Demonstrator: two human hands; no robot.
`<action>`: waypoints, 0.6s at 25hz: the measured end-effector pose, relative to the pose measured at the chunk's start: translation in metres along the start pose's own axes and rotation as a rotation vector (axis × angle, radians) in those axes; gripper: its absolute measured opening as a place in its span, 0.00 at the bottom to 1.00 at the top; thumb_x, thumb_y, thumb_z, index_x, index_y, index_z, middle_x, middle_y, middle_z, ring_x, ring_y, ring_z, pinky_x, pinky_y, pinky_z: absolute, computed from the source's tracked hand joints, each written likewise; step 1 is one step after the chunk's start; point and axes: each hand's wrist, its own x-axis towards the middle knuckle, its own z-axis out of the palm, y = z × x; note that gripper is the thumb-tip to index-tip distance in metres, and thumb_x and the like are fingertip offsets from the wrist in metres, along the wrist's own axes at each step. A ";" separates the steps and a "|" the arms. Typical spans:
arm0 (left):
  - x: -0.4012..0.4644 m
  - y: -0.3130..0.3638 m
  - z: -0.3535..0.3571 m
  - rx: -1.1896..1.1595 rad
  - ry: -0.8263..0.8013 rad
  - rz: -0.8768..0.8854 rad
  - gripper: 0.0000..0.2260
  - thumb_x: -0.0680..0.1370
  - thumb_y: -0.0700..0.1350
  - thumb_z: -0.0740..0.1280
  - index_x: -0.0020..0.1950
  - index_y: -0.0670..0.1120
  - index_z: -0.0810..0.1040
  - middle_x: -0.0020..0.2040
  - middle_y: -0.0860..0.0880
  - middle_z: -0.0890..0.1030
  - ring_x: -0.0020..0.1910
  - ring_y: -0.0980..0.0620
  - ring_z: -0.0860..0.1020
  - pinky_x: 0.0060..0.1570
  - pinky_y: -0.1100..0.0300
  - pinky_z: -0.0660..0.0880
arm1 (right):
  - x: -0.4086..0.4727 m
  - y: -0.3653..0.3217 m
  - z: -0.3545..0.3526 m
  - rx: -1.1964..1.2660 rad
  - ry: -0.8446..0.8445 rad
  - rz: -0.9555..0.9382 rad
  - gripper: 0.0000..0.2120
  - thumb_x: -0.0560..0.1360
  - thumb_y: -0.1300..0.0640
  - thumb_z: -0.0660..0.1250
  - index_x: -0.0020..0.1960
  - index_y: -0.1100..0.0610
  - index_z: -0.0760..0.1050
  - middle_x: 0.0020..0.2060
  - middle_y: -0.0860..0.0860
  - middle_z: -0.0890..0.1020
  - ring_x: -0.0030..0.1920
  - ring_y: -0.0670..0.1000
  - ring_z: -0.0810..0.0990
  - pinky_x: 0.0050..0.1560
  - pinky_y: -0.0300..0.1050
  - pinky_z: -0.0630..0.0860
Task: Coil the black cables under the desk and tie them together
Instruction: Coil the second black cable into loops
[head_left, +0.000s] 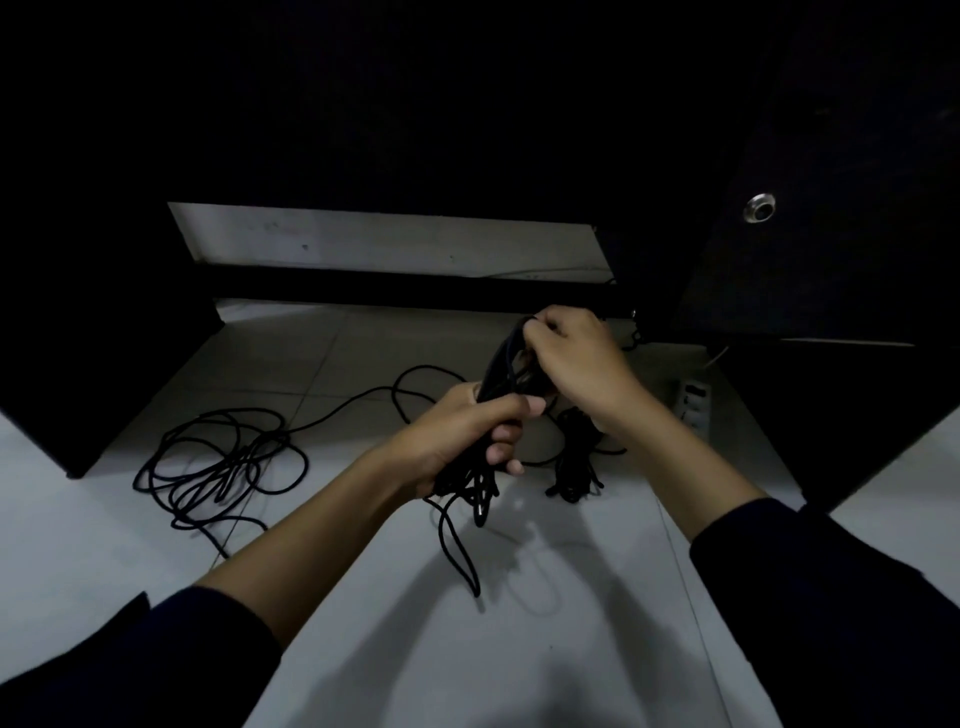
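Pale floor tiles (363, 597) under the dark desk (467, 130) carry loose cable (223, 462). Left hand (462, 431) grips the limp, light coil (498, 374) mid-bundle; right hand (576, 358) pinches its top loops.

Wearing dark long sleeves, both pushed up, left sleeve (156, 654) bunching nearer the elbow, right sleeve (810, 587) likewise; left hand (457, 436) and right hand (576, 358) showing bare, ringless.

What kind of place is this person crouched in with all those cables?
Probably the dim floor space under an office desk. Dark desk panels close in overhead, the floor is pale tile, and a loose black cable sprawls there while both hands grip a cable bundle.
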 end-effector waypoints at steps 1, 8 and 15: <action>0.001 -0.001 0.002 0.009 0.022 0.024 0.15 0.79 0.41 0.66 0.33 0.46 0.68 0.24 0.52 0.65 0.21 0.57 0.65 0.31 0.60 0.76 | 0.001 0.000 0.001 0.007 0.022 0.004 0.15 0.76 0.57 0.61 0.31 0.56 0.71 0.26 0.48 0.73 0.29 0.47 0.71 0.31 0.43 0.64; 0.000 -0.009 0.011 0.269 0.219 0.209 0.05 0.78 0.41 0.67 0.47 0.40 0.73 0.28 0.51 0.71 0.23 0.55 0.71 0.29 0.60 0.76 | 0.010 0.002 -0.007 -0.004 0.103 0.071 0.14 0.70 0.52 0.68 0.32 0.61 0.78 0.30 0.55 0.81 0.33 0.52 0.79 0.31 0.44 0.72; -0.001 -0.006 0.004 -0.040 0.068 0.040 0.04 0.81 0.42 0.61 0.47 0.44 0.68 0.25 0.52 0.62 0.20 0.58 0.61 0.22 0.64 0.64 | 0.004 0.003 -0.011 0.491 -0.140 0.212 0.02 0.71 0.63 0.68 0.43 0.60 0.79 0.35 0.55 0.83 0.40 0.53 0.83 0.41 0.47 0.78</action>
